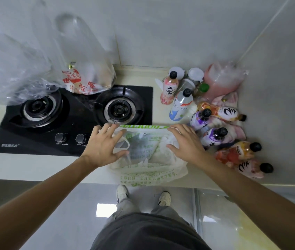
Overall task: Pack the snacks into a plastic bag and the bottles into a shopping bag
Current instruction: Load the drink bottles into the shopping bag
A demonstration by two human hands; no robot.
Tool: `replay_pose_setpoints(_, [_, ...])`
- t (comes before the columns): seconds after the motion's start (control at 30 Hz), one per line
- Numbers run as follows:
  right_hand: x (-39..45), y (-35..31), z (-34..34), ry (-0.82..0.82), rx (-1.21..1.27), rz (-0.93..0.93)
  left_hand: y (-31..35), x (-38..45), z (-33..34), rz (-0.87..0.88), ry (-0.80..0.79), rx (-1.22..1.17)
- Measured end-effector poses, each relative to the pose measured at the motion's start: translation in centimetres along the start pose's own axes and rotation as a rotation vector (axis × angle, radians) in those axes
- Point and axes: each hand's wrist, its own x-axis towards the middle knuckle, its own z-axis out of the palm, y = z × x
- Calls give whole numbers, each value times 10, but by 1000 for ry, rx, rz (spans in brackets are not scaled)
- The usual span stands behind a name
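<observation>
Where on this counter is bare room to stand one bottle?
Bare strip of pale counter lies between the black gas stove and the front edge, left of the white green-printed bag. A small patch sits behind the stove's right corner. The bottle cluster at right is crowded.

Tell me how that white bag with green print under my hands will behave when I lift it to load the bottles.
The white bag with green print lies crumpled and flat on the counter, so it is probably thin, floppy and very light. It likely won't stand open alone; the left hand and right hand rest spread on it. Its film looks smooth, possibly slippery.
</observation>
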Motion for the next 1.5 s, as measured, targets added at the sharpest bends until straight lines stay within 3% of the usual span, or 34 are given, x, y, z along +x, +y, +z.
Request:
replay_pose_setpoints(0.13, [4, 0, -28, 85, -50, 18, 18, 36, -26, 55, 72, -36])
replay_pose_setpoints(0.37, [14, 23, -78, 226, -145, 117, 66, 133, -55, 109, 60, -165])
replay_pose_setpoints(0.73, [27, 56, -94, 14, -181, 411, 125, 251, -52, 1, -105, -271])
replay_pose_setpoints(1.03, [26, 69, -91, 47, -7, 415, 139, 268, -41, -40, -87, -393])
replay_pose_setpoints(1.27, [20, 65, -103, 152, 39, 385, 134, 258, -48, -81, 63, -537])
replay_pose_setpoints(1.5, [19, 46, -133, 254, 71, 285, 115, 219, -97, -110, 235, -589])
